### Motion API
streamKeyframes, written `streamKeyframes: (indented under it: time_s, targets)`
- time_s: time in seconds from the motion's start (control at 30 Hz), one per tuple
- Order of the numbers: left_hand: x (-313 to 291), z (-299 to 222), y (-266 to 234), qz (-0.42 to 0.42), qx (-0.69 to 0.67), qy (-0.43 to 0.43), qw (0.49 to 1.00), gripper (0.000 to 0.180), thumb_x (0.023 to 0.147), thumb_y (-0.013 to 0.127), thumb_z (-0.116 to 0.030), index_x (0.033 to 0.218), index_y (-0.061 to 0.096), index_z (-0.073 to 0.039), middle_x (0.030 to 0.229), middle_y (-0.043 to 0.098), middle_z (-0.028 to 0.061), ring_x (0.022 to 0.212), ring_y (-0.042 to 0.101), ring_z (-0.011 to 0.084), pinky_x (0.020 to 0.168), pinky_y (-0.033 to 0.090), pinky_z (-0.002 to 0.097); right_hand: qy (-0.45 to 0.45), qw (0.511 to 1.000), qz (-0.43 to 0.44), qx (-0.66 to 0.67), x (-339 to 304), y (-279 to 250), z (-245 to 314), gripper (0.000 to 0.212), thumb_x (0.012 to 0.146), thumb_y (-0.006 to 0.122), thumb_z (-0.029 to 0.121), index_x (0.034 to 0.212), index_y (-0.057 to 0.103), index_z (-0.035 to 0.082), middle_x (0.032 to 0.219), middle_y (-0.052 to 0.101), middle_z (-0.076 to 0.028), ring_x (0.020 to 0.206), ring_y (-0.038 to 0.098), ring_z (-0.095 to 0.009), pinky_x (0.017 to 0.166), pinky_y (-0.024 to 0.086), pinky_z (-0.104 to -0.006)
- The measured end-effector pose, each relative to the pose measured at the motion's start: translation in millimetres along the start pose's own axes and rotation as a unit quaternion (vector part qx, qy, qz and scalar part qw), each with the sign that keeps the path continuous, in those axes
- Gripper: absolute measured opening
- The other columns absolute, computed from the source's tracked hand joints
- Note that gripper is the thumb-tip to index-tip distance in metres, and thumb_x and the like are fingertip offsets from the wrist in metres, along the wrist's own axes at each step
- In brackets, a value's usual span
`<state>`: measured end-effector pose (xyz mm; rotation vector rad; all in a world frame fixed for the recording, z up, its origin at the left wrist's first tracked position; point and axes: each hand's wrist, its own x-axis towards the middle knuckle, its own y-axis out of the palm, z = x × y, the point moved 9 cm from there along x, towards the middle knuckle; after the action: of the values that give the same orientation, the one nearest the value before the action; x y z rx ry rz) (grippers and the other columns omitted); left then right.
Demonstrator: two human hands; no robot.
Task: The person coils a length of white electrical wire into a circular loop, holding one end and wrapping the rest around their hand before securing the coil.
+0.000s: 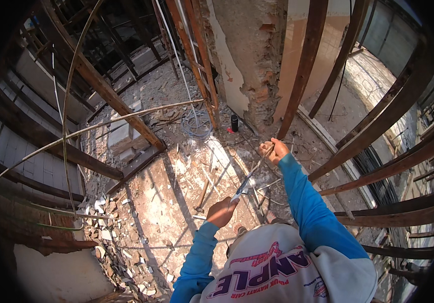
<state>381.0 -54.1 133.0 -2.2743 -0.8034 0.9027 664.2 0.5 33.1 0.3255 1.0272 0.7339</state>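
Note:
In front of my body, a long thin tool [247, 178] slants between my two hands, with a pale and blue part near its lower end. My left hand [221, 211] is closed around that lower end. Farther off and to the right, my right hand [274, 151] is closed at the upper end, its fingers pinched together. The tool's exact kind is too small to make out. On the floor ahead of my left hand lies a hammer-like tool [205, 191] with a wooden handle.
A black bottle [234, 122] stands near the crumbling brick pillar [265, 65]. Left of it lies a coil of wire [196, 126]. White blocks [122, 139] are stacked behind a leaning wooden beam [121, 108]. Rubble [121, 237] covers the left floor; wooden posts [305, 65] rise at right.

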Motion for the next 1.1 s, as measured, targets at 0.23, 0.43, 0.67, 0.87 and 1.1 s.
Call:
streamKeyframes:
  time_s: [0.23,0.43,0.67,0.87,1.1]
  targets:
    - [0.3,2.7,46.7,-0.002,0.081,0.006,0.997,0.045,0.091,0.036,-0.044,0.092,0.052,-0.002,0.074,0.061,0.0228,0.07,0.059,0.0407,0.065,0.045,0.0488,-0.128,0.937,-0.188,0.264,-16.0,-89.2,-24.9,0.019,0.096,0.033,0.022,0.095,0.041,0.005,0.063,0.035,-0.002,0.049,0.037,-0.015,0.046,0.042,-0.0318]
    - [2.8,26.5,79.6,0.05,0.094,0.018,0.994,0.051,0.093,0.036,-0.046,0.09,0.053,0.002,0.076,0.06,0.0246,0.069,0.058,0.0405,0.064,0.045,0.0486,-0.127,0.984,-0.072,0.103,-51.6,-68.9,-19.6,0.02,0.094,0.035,0.031,0.083,0.039,0.014,0.058,0.03,0.002,0.039,0.024,-0.01,0.035,0.018,-0.0263]
    - [-8.6,-48.3,62.7,0.037,-0.03,0.085,0.995,0.045,0.095,0.036,-0.041,0.08,0.048,-0.001,0.07,0.053,0.026,0.069,0.054,0.0415,0.064,0.041,0.0479,-0.108,0.981,0.036,0.158,0.8,-81.4,39.5,0.018,0.091,0.04,0.021,0.078,0.043,0.009,0.055,0.026,0.003,0.041,0.022,-0.011,0.036,0.025,-0.0289]
    - [-21.3,2.9,67.8,0.062,-0.027,-0.029,0.997,0.045,0.095,0.035,-0.042,0.084,0.05,0.0,0.069,0.054,0.0246,0.067,0.055,0.0407,0.061,0.041,0.0478,-0.078,0.924,-0.132,-0.352,-24.6,-80.0,22.8,0.038,0.094,0.04,0.028,0.09,0.057,-0.006,0.073,0.059,-0.017,0.054,0.057,-0.026,0.047,0.047,-0.0367]
    - [-71.4,105.9,61.9,0.003,0.088,-0.1,0.991,0.041,0.092,0.039,-0.041,0.09,0.052,-0.001,0.069,0.058,0.0244,0.067,0.057,0.0404,0.061,0.044,0.0482,-0.069,0.814,-0.345,-0.463,15.4,-249.5,180.7,0.046,0.093,0.037,0.04,0.078,0.059,0.003,0.077,0.063,-0.014,0.061,0.059,-0.026,0.063,0.051,-0.0439]
